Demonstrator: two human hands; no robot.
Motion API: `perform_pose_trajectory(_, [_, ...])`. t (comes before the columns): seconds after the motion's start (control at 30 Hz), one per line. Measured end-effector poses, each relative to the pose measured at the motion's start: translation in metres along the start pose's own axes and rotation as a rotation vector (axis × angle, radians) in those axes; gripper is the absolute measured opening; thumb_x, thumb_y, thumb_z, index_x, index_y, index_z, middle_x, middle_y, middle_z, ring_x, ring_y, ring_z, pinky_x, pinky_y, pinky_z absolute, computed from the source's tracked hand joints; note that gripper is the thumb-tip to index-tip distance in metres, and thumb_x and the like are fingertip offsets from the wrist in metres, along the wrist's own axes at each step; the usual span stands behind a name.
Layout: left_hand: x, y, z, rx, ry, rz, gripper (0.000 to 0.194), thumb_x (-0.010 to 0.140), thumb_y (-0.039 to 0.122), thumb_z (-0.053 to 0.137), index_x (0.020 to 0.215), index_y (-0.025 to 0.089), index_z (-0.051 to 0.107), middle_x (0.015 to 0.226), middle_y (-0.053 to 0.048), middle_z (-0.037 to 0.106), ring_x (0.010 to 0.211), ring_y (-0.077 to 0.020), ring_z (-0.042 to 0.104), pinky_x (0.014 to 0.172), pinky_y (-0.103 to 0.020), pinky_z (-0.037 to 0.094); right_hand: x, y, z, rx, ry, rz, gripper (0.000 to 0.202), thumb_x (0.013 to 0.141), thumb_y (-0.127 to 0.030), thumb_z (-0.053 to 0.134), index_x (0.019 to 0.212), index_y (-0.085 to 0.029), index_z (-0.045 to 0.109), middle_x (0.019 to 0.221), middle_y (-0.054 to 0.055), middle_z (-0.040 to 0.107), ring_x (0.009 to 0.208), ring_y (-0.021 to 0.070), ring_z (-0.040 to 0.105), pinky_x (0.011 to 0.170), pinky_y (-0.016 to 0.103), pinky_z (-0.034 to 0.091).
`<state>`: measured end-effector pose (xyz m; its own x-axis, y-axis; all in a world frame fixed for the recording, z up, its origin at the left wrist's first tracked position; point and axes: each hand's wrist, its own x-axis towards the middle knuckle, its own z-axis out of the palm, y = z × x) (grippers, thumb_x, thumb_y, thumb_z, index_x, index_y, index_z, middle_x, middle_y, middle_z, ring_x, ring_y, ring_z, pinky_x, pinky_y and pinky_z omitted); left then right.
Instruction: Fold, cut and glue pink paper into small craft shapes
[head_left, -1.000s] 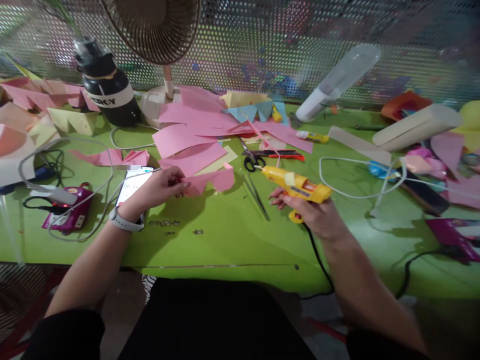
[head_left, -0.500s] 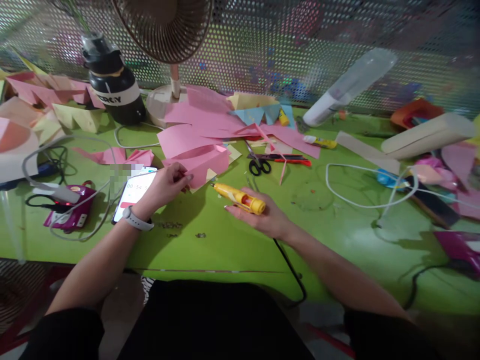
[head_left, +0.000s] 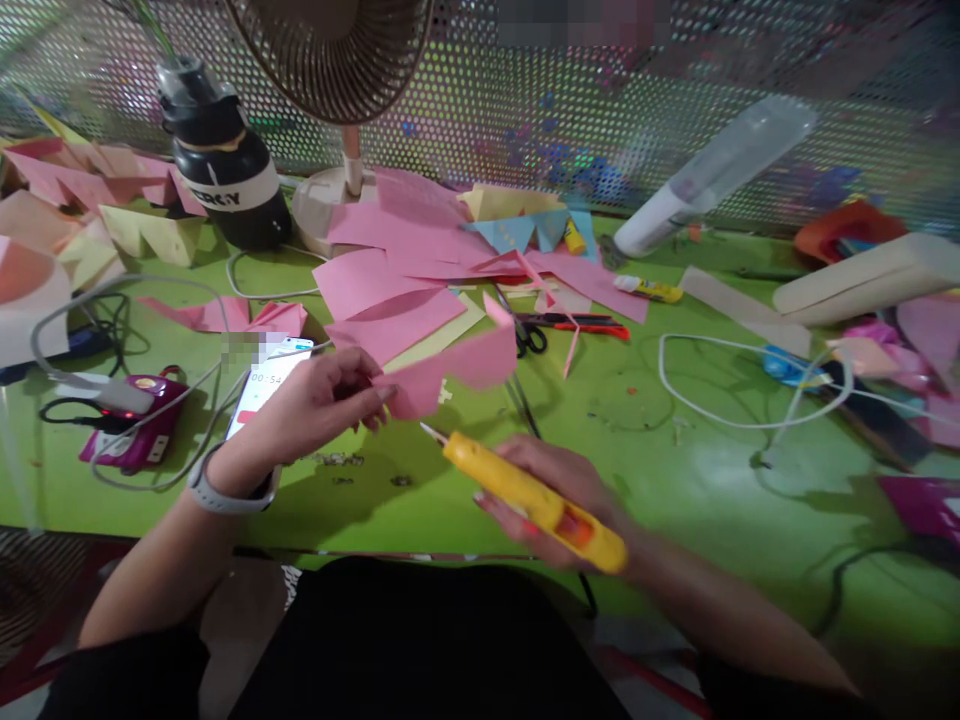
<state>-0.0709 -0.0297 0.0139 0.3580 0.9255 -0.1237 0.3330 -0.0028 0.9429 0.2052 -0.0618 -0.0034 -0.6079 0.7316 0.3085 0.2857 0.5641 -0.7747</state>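
Note:
Between the fingertips of my left hand (head_left: 330, 400) is a folded piece of pink paper (head_left: 450, 375), held up off the table by its left end. My right hand (head_left: 562, 490) is wrapped around a yellow glue gun (head_left: 532, 495). The gun's nozzle points up and left, just below the paper and apart from it. Beneath my left wrist lies a lit phone (head_left: 259, 385), partly covered by the hand. Behind the held piece are pink sheets (head_left: 397, 320) and a yellowish strip (head_left: 439, 335). Black-handled scissors (head_left: 531, 340) lie partly hidden behind the paper.
A black bottle (head_left: 229, 185) and a fan (head_left: 337, 60) stand at the back. Purple power strip (head_left: 139, 430) and cables lie left; a white cable (head_left: 675, 395) loops at right. A red cutter (head_left: 600, 328) and a glue tube (head_left: 652, 288) lie beyond my right hand.
My left hand has lifted the pink paper off the table and brought it nearer to me. My right hand has moved closer and slightly right with the glue gun.

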Motion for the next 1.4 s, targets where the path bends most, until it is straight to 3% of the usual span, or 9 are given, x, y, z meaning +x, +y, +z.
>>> perform_pose_trajectory(0.07, [-0.007,0.007,0.008,0.036,-0.222,-0.034,0.022,0.092,0.038,0.059,0.087,0.017,0.057,0.069,-0.001,0.07,0.057,-0.0102,0.064,0.05,-0.019,0.046,-0.011,-0.009,-0.003,-0.01,-0.024,-0.102,0.016,0.084,-0.024,0.064,0.095,-0.023,0.052,0.075,0.0,0.06,0.061,0.0124,0.055,0.052,0.026,0.043])
perform_pose_trajectory(0.13, [-0.008,0.008,0.018,0.168,-0.277,0.005,0.021,0.093,0.036,0.057,0.083,0.017,0.058,0.067,0.0,0.069,0.055,-0.0088,0.06,0.05,-0.019,0.043,-0.02,-0.011,-0.001,-0.029,-0.027,-0.128,0.017,0.084,-0.023,0.064,0.096,-0.024,0.053,0.075,0.0,0.061,0.062,0.0136,0.056,0.051,0.027,0.044])
perform_pose_trajectory(0.3, [0.005,-0.013,0.032,0.303,-0.252,0.021,0.017,0.091,0.033,0.058,0.089,0.016,0.06,0.071,-0.002,0.07,0.059,-0.0101,0.062,0.053,-0.021,0.043,-0.026,0.003,0.01,-0.068,0.031,-0.042,0.012,0.084,-0.022,0.06,0.092,-0.023,0.052,0.074,0.001,0.058,0.063,0.0149,0.056,0.054,0.028,0.045])
perform_pose_trajectory(0.43, [0.017,-0.033,0.028,0.154,-0.356,-0.064,0.025,0.086,0.031,0.064,0.104,0.016,0.055,0.088,-0.005,0.075,0.064,-0.0122,0.068,0.059,-0.023,0.05,-0.025,0.01,0.013,-0.12,0.05,0.131,0.014,0.084,-0.024,0.06,0.079,-0.023,0.048,0.065,-0.004,0.049,0.053,0.0107,0.046,0.05,0.025,0.039])
perform_pose_trajectory(0.53, [0.022,-0.04,0.026,0.061,-0.377,-0.096,0.024,0.085,0.032,0.065,0.099,0.017,0.054,0.09,-0.007,0.075,0.065,-0.0126,0.068,0.058,-0.023,0.051,-0.025,0.01,0.015,-0.127,0.048,0.138,0.018,0.085,-0.025,0.061,0.076,-0.022,0.046,0.064,-0.005,0.046,0.053,0.0095,0.043,0.05,0.025,0.036])
perform_pose_trajectory(0.83, [0.025,-0.046,0.029,-0.045,-0.438,-0.079,0.021,0.085,0.033,0.066,0.089,0.016,0.054,0.073,-0.003,0.072,0.059,-0.0119,0.067,0.053,-0.021,0.051,-0.03,0.019,0.027,-0.206,0.054,0.037,0.024,0.084,-0.02,0.061,0.075,-0.022,0.04,0.066,-0.005,0.042,0.055,0.0092,0.041,0.051,0.025,0.033])
perform_pose_trajectory(1.17, [0.019,-0.037,0.036,-0.1,-0.405,-0.072,0.01,0.081,0.023,0.066,0.083,0.017,0.059,0.061,0.001,0.069,0.051,-0.0105,0.063,0.043,-0.018,0.049,-0.03,0.025,0.034,-0.272,0.032,-0.007,0.022,0.082,-0.019,0.057,0.075,-0.023,0.037,0.065,-0.004,0.042,0.054,0.0104,0.039,0.051,0.026,0.032])
perform_pose_trajectory(1.4, [0.02,-0.041,0.035,-0.081,-0.402,-0.078,0.012,0.08,0.025,0.066,0.085,0.016,0.059,0.075,-0.003,0.073,0.053,-0.0111,0.064,0.045,-0.021,0.051,-0.026,0.026,0.036,-0.266,0.053,0.023,0.026,0.086,-0.024,0.059,0.073,-0.023,0.037,0.064,-0.004,0.044,0.052,0.0098,0.04,0.051,0.025,0.032])
